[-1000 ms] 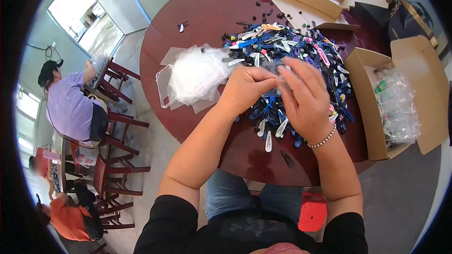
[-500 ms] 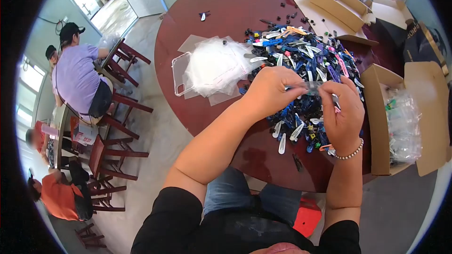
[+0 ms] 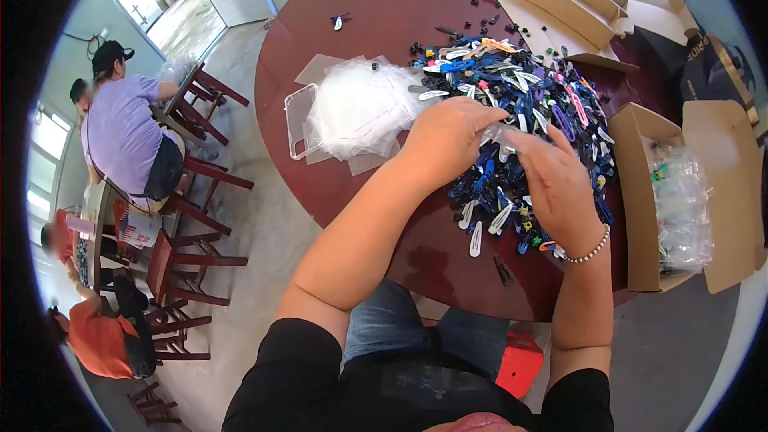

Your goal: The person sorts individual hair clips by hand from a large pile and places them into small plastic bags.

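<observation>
A small clear plastic bag [image 3: 498, 136] is stretched between my two hands, above a pile of hair clips [image 3: 520, 84]. My left hand [image 3: 450, 142] pinches one side of it between thumb and fingers. On the other side, my right hand [image 3: 558, 188] closes on the bag with its fingertips, wearing a beaded bracelet at the wrist. What the bag contains is too small to make out. The clips below are mostly dark blue, black and white, with a few pink, purple and orange ones. A stack of clear plastic bags [image 3: 360, 112] lies left of the pile.
On the right stands an open cardboard box [image 3: 632, 192] of filled clear bags [image 3: 682, 208]. More cardboard boxes [image 3: 574, 10] sit at the back right. A clear phone-case-shaped frame [image 3: 298, 124] lies by the bag stack on the round table [image 3: 320, 24]. Several people sit at the left among wooden stools.
My hands have drawn closer together around the plastic bag, the right one moving left and tilting over it. The view has shifted slightly.
</observation>
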Demonstrator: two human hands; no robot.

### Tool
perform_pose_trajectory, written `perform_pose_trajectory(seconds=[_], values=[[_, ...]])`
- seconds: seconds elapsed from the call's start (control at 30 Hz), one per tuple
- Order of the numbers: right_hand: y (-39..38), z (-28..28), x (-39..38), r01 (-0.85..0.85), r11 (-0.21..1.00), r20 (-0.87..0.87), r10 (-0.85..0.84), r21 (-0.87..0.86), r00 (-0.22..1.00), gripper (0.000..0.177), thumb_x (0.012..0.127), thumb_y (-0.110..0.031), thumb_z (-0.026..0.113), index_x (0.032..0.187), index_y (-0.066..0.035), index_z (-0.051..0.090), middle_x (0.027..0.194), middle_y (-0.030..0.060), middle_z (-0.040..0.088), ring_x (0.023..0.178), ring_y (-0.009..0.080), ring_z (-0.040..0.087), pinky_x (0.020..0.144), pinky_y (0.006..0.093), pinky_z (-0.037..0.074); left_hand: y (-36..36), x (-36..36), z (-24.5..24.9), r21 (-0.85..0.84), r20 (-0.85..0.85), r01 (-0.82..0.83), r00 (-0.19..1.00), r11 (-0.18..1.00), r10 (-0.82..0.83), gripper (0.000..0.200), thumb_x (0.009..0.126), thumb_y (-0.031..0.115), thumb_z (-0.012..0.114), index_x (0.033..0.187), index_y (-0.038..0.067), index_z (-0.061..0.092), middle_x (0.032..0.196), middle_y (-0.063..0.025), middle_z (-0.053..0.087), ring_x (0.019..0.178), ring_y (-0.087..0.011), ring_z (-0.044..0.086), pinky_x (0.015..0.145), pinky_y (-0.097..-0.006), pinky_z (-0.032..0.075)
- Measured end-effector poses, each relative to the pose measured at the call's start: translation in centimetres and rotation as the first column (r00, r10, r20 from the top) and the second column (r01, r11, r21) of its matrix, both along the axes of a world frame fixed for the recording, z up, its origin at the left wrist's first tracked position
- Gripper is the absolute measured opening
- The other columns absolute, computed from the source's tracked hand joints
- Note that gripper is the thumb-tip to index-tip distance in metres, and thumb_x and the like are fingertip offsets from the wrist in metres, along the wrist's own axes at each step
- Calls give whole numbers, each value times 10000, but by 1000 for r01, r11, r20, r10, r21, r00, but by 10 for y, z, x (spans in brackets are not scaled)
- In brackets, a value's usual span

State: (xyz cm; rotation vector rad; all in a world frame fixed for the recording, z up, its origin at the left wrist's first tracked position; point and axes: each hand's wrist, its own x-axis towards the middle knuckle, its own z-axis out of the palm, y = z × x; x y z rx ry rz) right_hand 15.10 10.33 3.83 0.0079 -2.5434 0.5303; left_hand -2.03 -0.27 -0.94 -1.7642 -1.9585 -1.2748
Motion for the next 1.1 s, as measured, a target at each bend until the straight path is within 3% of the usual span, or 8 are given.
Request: perform_pose_trajectory(seconds=[0.17, 0.3, 0.37, 0.53, 0.73, 0.87, 0.97, 1.1], values=[[-5, -3, -2, -30, 965, 116, -1, 261, 993, 371, 846, -14, 545, 1200, -108, 604, 1301, 109, 553, 1230, 264, 520, 1044, 504, 338, -8, 0, 9, -74, -53, -34, 998, 997, 30, 535, 682, 13, 692, 1207, 66, 609, 1195, -127, 631, 1182, -329, 541, 997, -411, 432], [-6, -3, 0, -72, 966, 193, 24, 248, 981, 339, 831, -43, 595, 1166, -87, 623, 1338, 122, 518, 1265, 276, 487, 1061, 513, 320, -8, 5, 15, -63, -167, -25, 986, 998, 14, 564, 656, 27, 714, 1208, 61, 604, 1215, -133, 616, 1191, -333, 533, 1008, -423, 420], [-8, -3, 0, -85, 970, 232, 31, 226, 972, 338, 826, -55, 625, 1163, -81, 633, 1357, 117, 516, 1278, 273, 478, 1075, 523, 308, -6, 4, 15, -83, -94, 183, 977, 980, -191, 566, 640, 33, 722, 1194, 56, 605, 1210, -146, 608, 1179, -326, 537, 982, -412, 435], [-6, -3, 0, -137, 977, 192, 105, 163, 976, 310, 803, -77, 661, 1112, -64, 645, 1341, 124, 530, 1258, 279, 495, 1071, 523, 318, -7, 2, 14, -196, 66, 259, 966, 946, -251, 493, 639, 31, 719, 1121, 36, 614, 1090, -143, 626, 1068, -321, 569, 917, -401, 458], [9, -4, 3, -148, 983, 87, 139, 109, 987, 229, 812, -73, 655, 1040, -47, 655, 1172, 106, 628, 1105, 257, 590, 1015, 521, 366, -5, -1, 7, -146, 65, 152, 987, 978, -144, 384, 650, 66, 765, 1008, 31, 632, 959, -126, 636, 925, -305, 600, 817, -377, 484], [32, 7, 13, -70, 980, -114, 50, -186, 992, 187, 808, 2, 669, 994, 2, 691, 1034, 132, 699, 935, 214, 673, 788, 289, 521, -7, 0, 11, -204, 144, 42, 989, 978, -12, 352, 659, 169, 796, 952, 55, 635, 918, -105, 648, 929, -309, 601, 821, -391, 483], [42, 17, 30, 167, 911, 72, -151, -377, 986, 160, 807, -22, 682, 963, 12, 688, 918, 85, 699, 776, 123, 635, 672, 256, 510, -7, 2, 15, -241, 184, 1, 982, 970, 45, 350, 665, 169, 797, 960, 55, 649, 915, -108, 663, 919, -305, 611, 808, -394, 486], [53, 5, 29, 130, 960, 296, -52, -247, 954, 176, 760, -28, 697, 928, 18, 674, 835, 107, 675, 712, 178, 649, 650, 284, 514, -6, 1, 13, -248, 249, -34, 964, 968, 98, 357, 669, 174, 801, 970, 40, 666, 937, -120, 682, 922, -307, 629, 812, -390, 491]])
